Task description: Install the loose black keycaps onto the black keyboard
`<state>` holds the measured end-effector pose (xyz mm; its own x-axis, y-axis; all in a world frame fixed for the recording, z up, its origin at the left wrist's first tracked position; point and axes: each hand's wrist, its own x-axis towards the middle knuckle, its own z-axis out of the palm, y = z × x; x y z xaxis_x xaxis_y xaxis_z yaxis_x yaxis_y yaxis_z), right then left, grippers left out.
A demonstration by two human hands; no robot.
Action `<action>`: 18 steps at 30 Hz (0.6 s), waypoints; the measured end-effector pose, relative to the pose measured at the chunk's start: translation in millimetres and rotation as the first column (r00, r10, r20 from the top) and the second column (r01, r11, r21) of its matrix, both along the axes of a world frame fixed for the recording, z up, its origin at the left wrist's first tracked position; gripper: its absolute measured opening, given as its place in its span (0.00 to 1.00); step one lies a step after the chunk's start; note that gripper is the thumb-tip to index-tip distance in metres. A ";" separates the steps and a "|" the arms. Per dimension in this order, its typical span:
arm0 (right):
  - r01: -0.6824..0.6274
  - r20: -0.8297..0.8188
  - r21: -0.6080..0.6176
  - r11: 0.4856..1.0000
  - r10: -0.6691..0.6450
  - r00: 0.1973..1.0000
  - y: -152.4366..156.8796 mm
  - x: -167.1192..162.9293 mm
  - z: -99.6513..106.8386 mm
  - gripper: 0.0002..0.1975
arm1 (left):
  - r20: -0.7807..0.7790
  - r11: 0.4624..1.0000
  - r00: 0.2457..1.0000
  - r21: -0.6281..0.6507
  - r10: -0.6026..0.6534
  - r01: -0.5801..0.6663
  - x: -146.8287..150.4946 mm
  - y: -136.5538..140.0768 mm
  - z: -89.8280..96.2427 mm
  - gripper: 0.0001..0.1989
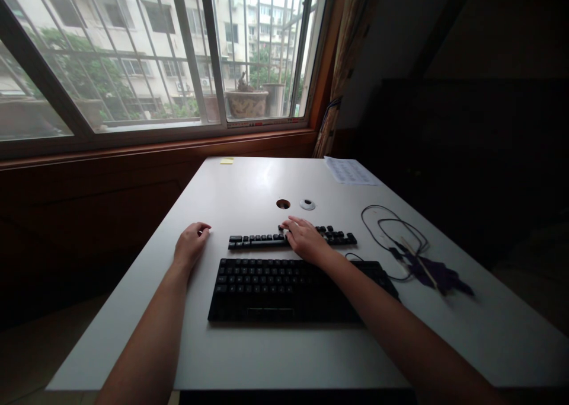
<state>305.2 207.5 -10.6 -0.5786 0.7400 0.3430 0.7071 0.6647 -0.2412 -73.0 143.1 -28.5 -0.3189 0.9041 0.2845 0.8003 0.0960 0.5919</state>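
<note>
My right hand (304, 239) reaches over several loose black keycaps (262, 238) set out in rows. Its fingertips close around a small keycap (280, 227) at the back of those rows. On the table's left side rests my left hand (192, 243), its fingers curled in and nothing visible in them. A black keyboard (253, 298) lies in front of the loose keycaps. Its back rows carry keycaps, while the front part looks dark and its details are hard to make out. My right forearm hides part of the keyboard's right side.
On the white table (249, 363), a black cable (377, 212) and a dark purple cloth (438, 274) with a thin stick lie at right. Farther back are a round hole (283, 204), its white cover (307, 204), printed paper (351, 171) and a yellow note (226, 161).
</note>
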 end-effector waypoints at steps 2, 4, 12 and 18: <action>-0.002 -0.005 -0.002 1.000 0.002 1.000 3.3 -4.3 0.0 0.17 | 0.000 1.000 1.000 0.002 -0.002 0.002 -0.2 0.0 -0.4 0.13; -0.002 -0.014 -0.002 1.000 0.002 1.000 8.1 -7.7 1.7 0.16 | 0.001 1.000 1.000 0.003 -0.003 0.003 -0.4 0.2 -0.7 0.13; -0.001 -0.056 -0.019 1.000 0.000 0.998 38.0 -15.0 11.5 0.12 | 0.001 1.000 1.000 0.005 -0.003 0.003 -1.2 1.5 -1.6 0.13; -0.028 -0.059 -0.055 0.998 0.025 0.998 48.1 -22.6 8.4 0.12 | 0.006 1.000 1.000 0.002 -0.003 0.003 -0.2 0.8 0.1 0.13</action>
<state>282.7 255.6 -2.2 -0.5788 0.7433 0.3355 0.6730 0.6677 -0.3182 -73.2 143.9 -28.4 -0.3178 0.9045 0.2844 0.7967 0.0922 0.5973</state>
